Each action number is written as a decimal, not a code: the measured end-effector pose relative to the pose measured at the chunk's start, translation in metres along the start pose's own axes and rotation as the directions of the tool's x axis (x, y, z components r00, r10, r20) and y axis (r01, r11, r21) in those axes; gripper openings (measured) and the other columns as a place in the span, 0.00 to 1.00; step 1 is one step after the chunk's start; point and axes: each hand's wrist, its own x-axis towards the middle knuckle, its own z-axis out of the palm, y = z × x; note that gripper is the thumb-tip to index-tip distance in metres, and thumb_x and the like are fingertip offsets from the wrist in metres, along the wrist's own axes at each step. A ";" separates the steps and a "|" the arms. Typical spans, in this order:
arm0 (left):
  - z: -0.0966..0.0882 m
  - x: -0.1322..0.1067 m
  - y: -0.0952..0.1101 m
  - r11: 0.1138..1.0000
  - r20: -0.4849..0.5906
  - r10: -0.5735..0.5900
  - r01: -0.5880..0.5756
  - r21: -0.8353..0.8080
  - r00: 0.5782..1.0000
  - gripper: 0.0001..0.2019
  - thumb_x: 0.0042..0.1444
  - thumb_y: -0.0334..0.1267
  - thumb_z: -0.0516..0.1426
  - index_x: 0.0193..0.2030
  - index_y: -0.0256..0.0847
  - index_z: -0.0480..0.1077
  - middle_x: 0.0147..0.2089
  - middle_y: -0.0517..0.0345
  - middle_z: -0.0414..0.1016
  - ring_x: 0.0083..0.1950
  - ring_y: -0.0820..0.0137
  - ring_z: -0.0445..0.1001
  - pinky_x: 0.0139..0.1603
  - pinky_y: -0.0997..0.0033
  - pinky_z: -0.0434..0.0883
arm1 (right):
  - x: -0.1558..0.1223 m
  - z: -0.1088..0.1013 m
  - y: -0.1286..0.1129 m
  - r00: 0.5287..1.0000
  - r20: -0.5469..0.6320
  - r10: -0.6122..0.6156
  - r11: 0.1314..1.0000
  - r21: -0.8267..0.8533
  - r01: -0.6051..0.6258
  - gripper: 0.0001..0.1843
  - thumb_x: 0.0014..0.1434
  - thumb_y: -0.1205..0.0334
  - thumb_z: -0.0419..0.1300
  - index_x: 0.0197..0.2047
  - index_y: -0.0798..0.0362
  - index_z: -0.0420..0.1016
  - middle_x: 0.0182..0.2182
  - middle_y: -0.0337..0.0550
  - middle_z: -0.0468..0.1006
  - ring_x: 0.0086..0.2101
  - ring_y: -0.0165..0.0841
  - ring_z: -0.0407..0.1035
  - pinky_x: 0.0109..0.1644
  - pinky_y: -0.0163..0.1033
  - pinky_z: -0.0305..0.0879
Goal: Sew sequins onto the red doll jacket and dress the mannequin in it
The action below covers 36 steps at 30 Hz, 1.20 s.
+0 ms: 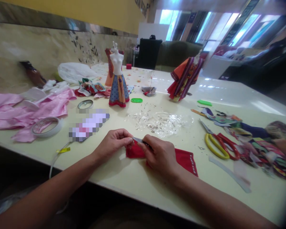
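Observation:
A strip of red cloth (185, 158) lies on the table in front of me, with a row of small pale bits along its right edge. My left hand (115, 141) pinches the cloth's left end between thumb and fingers. In my right hand (160, 154) is a slim pointed metal tool (138, 140), its tip touching or very close to my left fingertips. My grip hides most of the tool, so its kind is unclear. Just beyond my hands, clear plastic film (168, 122) carries many tiny glittering pieces.
A mannequin in a patterned skirt (119, 90) and a draped one (187, 78) stand farther back. Scissors (216, 146) and fabric scraps (259, 143) lie right; a phone-like blurred item (89, 127), tape roll (47, 127) and pink satin (57, 103) lie left.

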 end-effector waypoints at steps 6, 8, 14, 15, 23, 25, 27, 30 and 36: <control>0.001 -0.001 0.001 1.000 0.009 0.012 -0.012 0.024 1.000 0.07 0.53 0.38 0.62 0.32 0.36 0.72 0.27 0.62 0.73 0.29 0.76 0.67 0.34 0.75 0.65 | 0.004 -0.001 0.000 0.982 0.103 0.158 0.957 0.228 -0.177 0.16 0.62 0.52 0.56 0.27 0.50 0.63 0.20 0.35 0.66 0.23 0.27 0.58 0.28 0.35 0.49; 0.001 -0.001 0.003 0.999 -0.006 0.014 -0.014 0.045 1.000 0.07 0.52 0.38 0.62 0.32 0.36 0.72 0.27 0.62 0.72 0.29 0.76 0.67 0.34 0.75 0.65 | 0.005 -0.001 -0.001 0.976 0.127 0.177 0.944 0.260 -0.205 0.16 0.62 0.52 0.56 0.26 0.50 0.63 0.20 0.35 0.66 0.23 0.28 0.58 0.28 0.35 0.50; 0.001 -0.002 0.005 0.992 -0.016 0.022 -0.020 0.122 1.000 0.07 0.51 0.38 0.62 0.32 0.36 0.72 0.27 0.61 0.73 0.30 0.74 0.69 0.34 0.74 0.66 | 0.003 -0.001 -0.001 0.978 0.115 0.174 0.952 0.234 -0.197 0.15 0.62 0.53 0.56 0.26 0.50 0.64 0.19 0.36 0.66 0.23 0.28 0.58 0.27 0.35 0.49; 0.001 -0.002 0.005 0.992 -0.016 0.025 -0.023 0.128 1.000 0.07 0.51 0.38 0.62 0.31 0.36 0.72 0.27 0.61 0.73 0.29 0.74 0.69 0.34 0.74 0.66 | 0.003 -0.001 -0.002 0.980 0.108 0.166 0.961 0.206 -0.186 0.15 0.62 0.53 0.56 0.26 0.50 0.64 0.19 0.35 0.67 0.23 0.27 0.58 0.27 0.35 0.48; 0.002 -0.002 0.007 0.996 -0.011 -0.004 0.005 0.092 1.000 0.07 0.49 0.38 0.62 0.29 0.36 0.70 0.25 0.63 0.71 0.27 0.76 0.67 0.31 0.76 0.64 | -0.001 -0.003 -0.006 0.997 0.050 0.066 0.997 0.025 -0.067 0.17 0.64 0.53 0.53 0.26 0.51 0.63 0.21 0.36 0.67 0.22 0.26 0.55 0.27 0.35 0.45; 0.002 -0.002 0.008 0.997 -0.014 -0.008 0.009 0.082 1.000 0.08 0.49 0.38 0.62 0.29 0.36 0.70 0.25 0.63 0.70 0.27 0.76 0.67 0.31 0.75 0.64 | 0.001 -0.002 -0.005 0.988 0.091 0.125 0.981 0.138 -0.137 0.17 0.64 0.53 0.53 0.26 0.51 0.63 0.20 0.35 0.66 0.22 0.26 0.55 0.27 0.35 0.46; 0.001 -0.002 0.007 0.998 -0.006 -0.011 0.012 0.068 1.000 0.08 0.49 0.38 0.62 0.29 0.36 0.70 0.25 0.62 0.71 0.27 0.76 0.67 0.31 0.75 0.64 | 0.003 -0.001 -0.003 0.972 0.150 0.181 0.929 0.298 -0.219 0.17 0.63 0.52 0.54 0.25 0.51 0.62 0.19 0.34 0.64 0.23 0.27 0.56 0.27 0.34 0.48; 0.000 -0.002 0.005 0.999 0.011 -0.009 0.009 0.041 1.000 0.07 0.50 0.38 0.62 0.29 0.36 0.70 0.25 0.63 0.71 0.27 0.76 0.67 0.31 0.76 0.64 | 0.007 0.000 -0.001 0.949 0.239 0.204 0.806 0.509 -0.301 0.19 0.61 0.52 0.56 0.23 0.51 0.58 0.20 0.34 0.60 0.24 0.26 0.54 0.27 0.34 0.50; 0.000 -0.001 0.001 1.000 0.042 -0.008 0.009 -0.020 0.999 0.07 0.52 0.38 0.62 0.30 0.36 0.70 0.25 0.63 0.72 0.27 0.77 0.67 0.32 0.77 0.64 | 0.009 -0.004 -0.001 0.847 0.484 0.222 0.454 0.717 -0.529 0.20 0.59 0.49 0.59 0.24 0.50 0.57 0.17 0.29 0.55 0.19 0.23 0.46 0.21 0.33 0.44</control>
